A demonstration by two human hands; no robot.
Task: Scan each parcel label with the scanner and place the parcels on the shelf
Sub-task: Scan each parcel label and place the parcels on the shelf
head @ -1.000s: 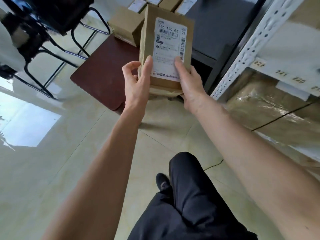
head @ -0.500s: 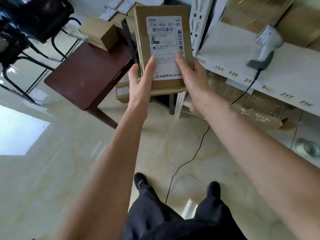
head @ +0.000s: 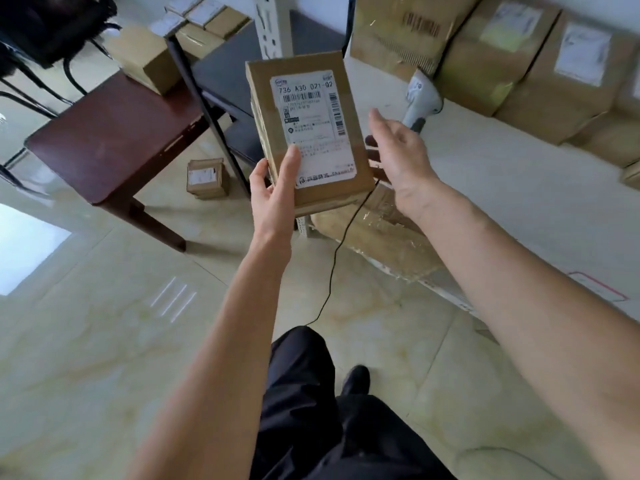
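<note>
A flat brown cardboard parcel point(head: 308, 133) with a white label point(head: 313, 126) facing me is held up in front of the shelf. My left hand point(head: 277, 195) grips its lower left corner, thumb on the label. My right hand point(head: 398, 150) is off the parcel, just to its right, fingers spread and empty. Beyond that hand a white handheld scanner point(head: 420, 98) rests on the white shelf board point(head: 502, 174), its black cable point(head: 332, 271) hanging to the floor.
Several labelled cardboard boxes point(head: 519, 60) line the back of the shelf. A dark red table point(head: 114, 140) stands at left with a box point(head: 149, 64) on it. A small parcel point(head: 207, 178) lies on the tiled floor. A wrapped bundle point(head: 381, 233) sits under the shelf.
My right hand has let go of the parcel and moved right toward the scanner. The view has turned toward the shelf; my left hand alone holds the parcel.
</note>
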